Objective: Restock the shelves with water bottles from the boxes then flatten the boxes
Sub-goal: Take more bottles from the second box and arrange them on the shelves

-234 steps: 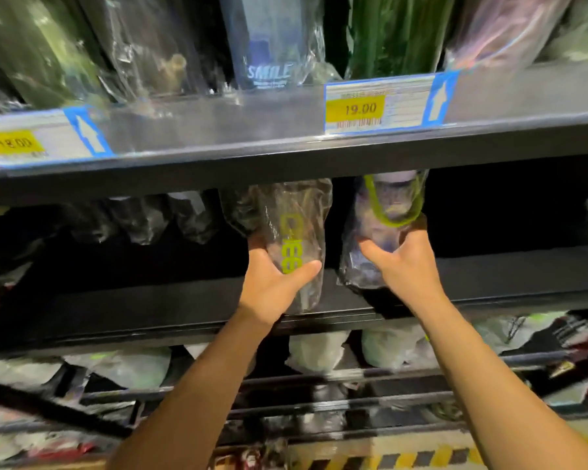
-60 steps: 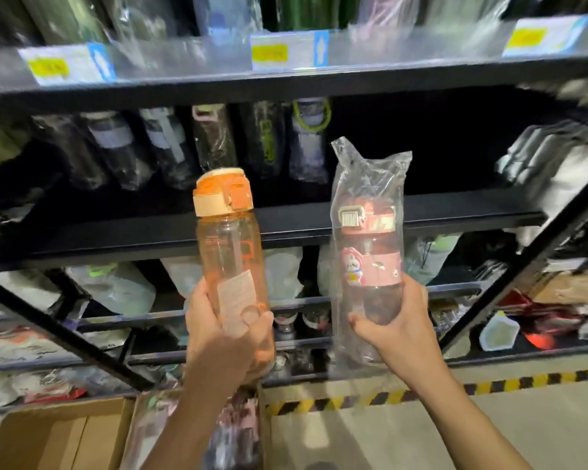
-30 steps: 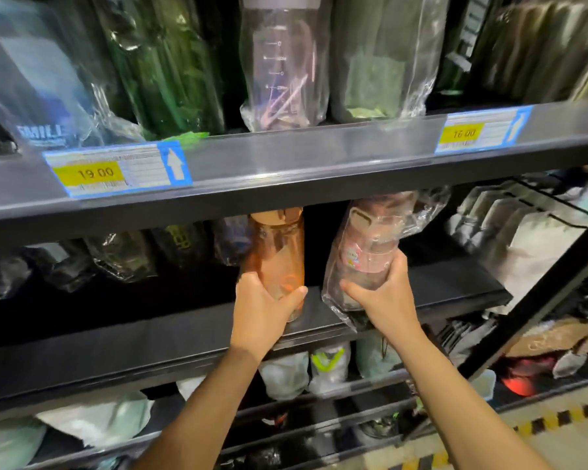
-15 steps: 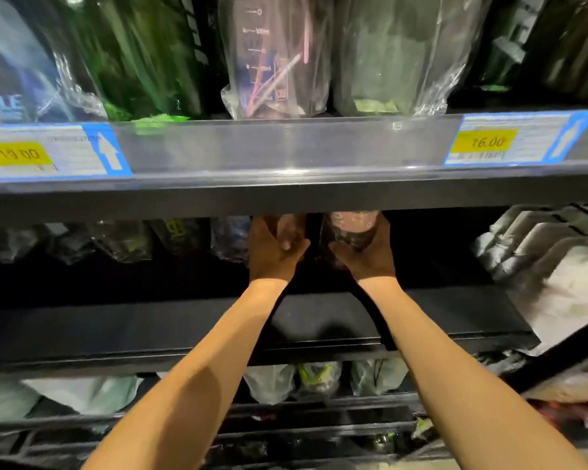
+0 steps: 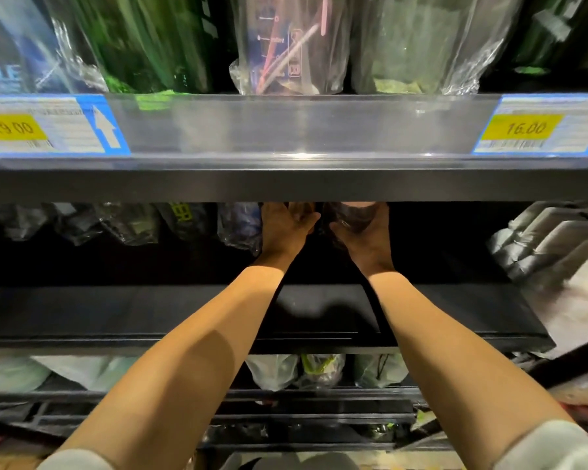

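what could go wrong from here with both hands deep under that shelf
The upper shelf hides the tops of both held bottles, so they may be set down tilted and topple. The left hand, gripping the orange bottle, is close to a neighbouring bagged bottle and might knock it. The right hand grips a plastic-wrapped bottle; the wrap could slip.

Light falls from above and in front. The clear plastic price rail on the upper shelf carries a white glare streak, and the bare forearms are brightly lit. Beneath, the black lower shelf board is dim and crossed by arm shadows. In deep shade, the left hand grips a murky brownish bottle and the right hand a plastic-wrapped bottle. The bagged bottles on top are motion-blurred. The wide lens stretches the arms toward the bottom corners.
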`<act>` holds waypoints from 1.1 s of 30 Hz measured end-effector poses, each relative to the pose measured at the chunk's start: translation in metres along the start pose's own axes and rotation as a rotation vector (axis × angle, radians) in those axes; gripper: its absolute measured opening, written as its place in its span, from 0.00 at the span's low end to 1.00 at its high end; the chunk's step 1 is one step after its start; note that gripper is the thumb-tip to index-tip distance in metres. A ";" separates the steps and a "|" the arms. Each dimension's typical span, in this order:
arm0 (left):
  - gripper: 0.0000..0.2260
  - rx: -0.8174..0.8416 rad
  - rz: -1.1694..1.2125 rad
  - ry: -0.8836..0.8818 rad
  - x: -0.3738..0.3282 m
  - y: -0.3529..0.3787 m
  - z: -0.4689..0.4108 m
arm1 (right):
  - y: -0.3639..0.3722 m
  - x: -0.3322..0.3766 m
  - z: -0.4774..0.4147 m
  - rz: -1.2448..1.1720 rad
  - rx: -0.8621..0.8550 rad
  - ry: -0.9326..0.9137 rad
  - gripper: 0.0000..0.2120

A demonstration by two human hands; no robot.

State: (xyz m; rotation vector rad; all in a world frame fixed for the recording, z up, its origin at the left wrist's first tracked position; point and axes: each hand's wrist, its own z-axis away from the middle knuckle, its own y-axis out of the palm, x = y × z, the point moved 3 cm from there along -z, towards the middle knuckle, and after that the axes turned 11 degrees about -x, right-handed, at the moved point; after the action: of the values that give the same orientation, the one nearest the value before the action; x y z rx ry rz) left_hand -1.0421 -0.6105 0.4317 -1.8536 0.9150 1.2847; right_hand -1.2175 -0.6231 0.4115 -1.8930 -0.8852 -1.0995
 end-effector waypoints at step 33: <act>0.25 0.411 -1.093 0.381 -0.008 -0.297 0.242 | -0.067 0.114 0.346 1.079 0.449 -0.316 0.30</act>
State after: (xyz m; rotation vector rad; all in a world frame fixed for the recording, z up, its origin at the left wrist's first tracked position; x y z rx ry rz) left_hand -0.9048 -0.2529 0.4168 -1.8139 0.1831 0.0726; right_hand -1.0993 -0.2715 0.4146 -1.7569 -0.1286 0.0505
